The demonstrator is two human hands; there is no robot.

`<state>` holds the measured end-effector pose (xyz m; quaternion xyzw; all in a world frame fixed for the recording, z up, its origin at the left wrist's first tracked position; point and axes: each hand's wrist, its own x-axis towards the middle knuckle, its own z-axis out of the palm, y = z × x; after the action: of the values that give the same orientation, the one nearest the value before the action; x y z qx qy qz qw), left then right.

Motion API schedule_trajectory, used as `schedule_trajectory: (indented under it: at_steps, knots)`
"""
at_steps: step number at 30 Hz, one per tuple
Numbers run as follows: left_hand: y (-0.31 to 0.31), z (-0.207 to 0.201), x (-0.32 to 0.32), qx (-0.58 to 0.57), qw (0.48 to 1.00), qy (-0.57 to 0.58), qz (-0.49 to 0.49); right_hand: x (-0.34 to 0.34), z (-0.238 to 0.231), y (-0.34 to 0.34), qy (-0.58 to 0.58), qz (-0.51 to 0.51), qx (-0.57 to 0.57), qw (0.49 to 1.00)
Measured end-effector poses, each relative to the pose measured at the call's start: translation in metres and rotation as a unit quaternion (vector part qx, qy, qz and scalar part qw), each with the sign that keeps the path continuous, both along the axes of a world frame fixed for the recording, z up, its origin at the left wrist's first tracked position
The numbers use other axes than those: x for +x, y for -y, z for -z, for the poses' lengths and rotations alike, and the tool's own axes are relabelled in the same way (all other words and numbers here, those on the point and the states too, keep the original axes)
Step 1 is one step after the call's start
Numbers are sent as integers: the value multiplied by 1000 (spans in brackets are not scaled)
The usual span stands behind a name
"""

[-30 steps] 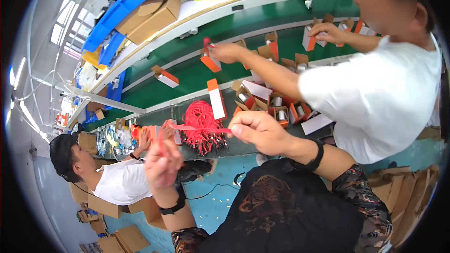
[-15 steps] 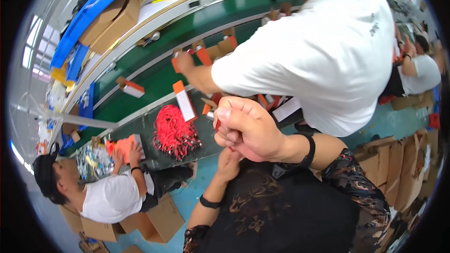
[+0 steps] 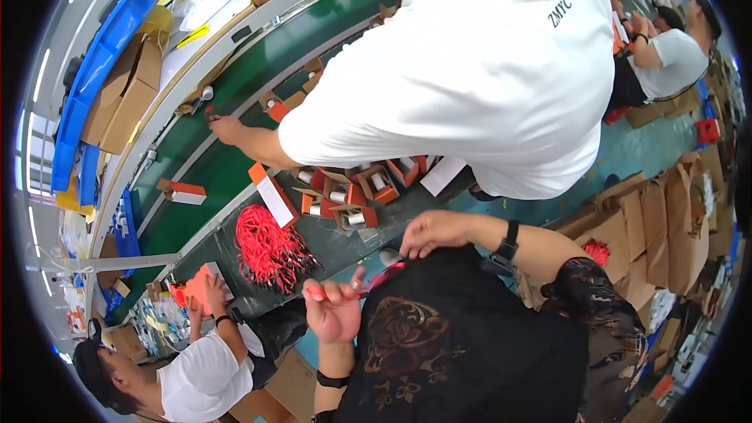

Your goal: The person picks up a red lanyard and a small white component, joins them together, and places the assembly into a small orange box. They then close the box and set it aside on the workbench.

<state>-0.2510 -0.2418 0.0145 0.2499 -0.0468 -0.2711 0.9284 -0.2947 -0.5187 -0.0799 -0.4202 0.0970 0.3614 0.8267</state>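
Observation:
In front of my chest a thin red-pink cord (image 3: 382,277) is stretched between my two hands. My left hand (image 3: 333,313), palm up with curled fingers, grips one end of it. My right hand (image 3: 429,233), higher and to the right, is closed in a pinch at the other end, beside the black shirt; what lies inside its fingertips is hidden. Ahead of my left hand, a heap of red cords with dark ends (image 3: 266,247) lies on the dark green bench (image 3: 207,257). A white-and-orange box (image 3: 274,197) rests against the heap.
Several open orange cartons with white cylinders (image 3: 345,196) stand along the bench. Beyond runs a green conveyor (image 3: 188,157), where a co-worker in white (image 3: 462,70) reaches across. Another person (image 3: 200,368) works at lower left. Folded brown cardboard (image 3: 658,227) stands at right.
My hands have moved apart and lower, the left one turning palm up, so the cord between them now shows. The standing co-worker's arm has reached farther over the conveyor.

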Motion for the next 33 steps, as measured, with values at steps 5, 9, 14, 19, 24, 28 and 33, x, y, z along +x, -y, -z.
schedule_trajectory:
  at_steps: [5, 9, 14, 19, 24, 28, 33]
  knots:
    - [-5, -7, 11, 139, 990, 17, 8, 23, 72, 42, 145, 90, -688, 705]
    - [-15, -1, 6, 387, 919, 70, -32, 57, 134, 79, 200, 217, -843, 450]
    - [-21, -6, -10, 425, 904, -4, -30, 107, 170, 109, 194, 256, -840, 438]
    - [-18, -6, -14, 477, 879, -4, 9, 115, 196, 135, 196, 248, -808, 497]
    - [-15, -9, -5, 449, 893, -11, -27, 96, 215, 140, 235, 261, -750, 560]
    - [-17, -13, 7, 401, 912, -25, -85, 63, 171, 96, 175, 253, -736, 603]
    - [-1, -10, 26, 343, 930, 31, -126, 2, -1, 34, -19, 243, -349, 905]
